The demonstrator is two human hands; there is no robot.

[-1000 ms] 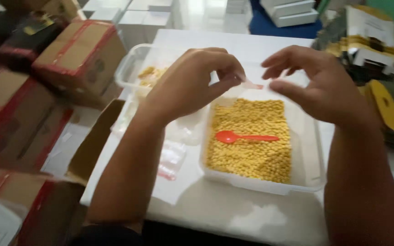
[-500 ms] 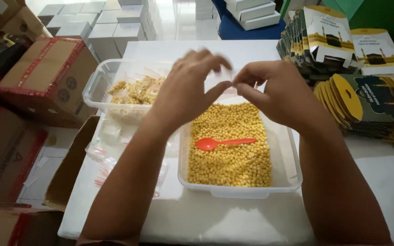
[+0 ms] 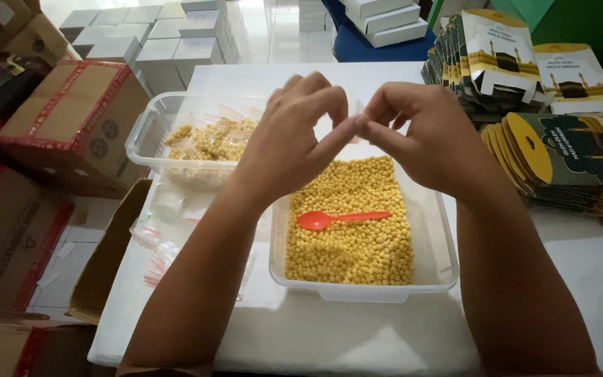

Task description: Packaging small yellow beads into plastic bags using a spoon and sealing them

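My left hand (image 3: 287, 146) and my right hand (image 3: 427, 136) meet fingertip to fingertip above the far end of a clear plastic tub (image 3: 364, 290). Between the pinched fingers is a small clear bag (image 3: 354, 110), mostly hidden, and both hands grip it. The tub holds a layer of small yellow round grains (image 3: 357, 244). An orange plastic spoon (image 3: 343, 219) lies on top of the grains, below my hands.
A second clear tub (image 3: 149, 132) at the left holds several filled little bags. Loose empty bags (image 3: 156, 241) lie on the white table (image 3: 594, 279). Cardboard boxes (image 3: 71, 119) stand at the left, stacked flat printed cartons (image 3: 560, 153) at the right, and white boxes (image 3: 385, 21) behind.
My hands have closed together until the fingertips touch over the tub. The view has shifted, so more of the carton stack at the right shows.
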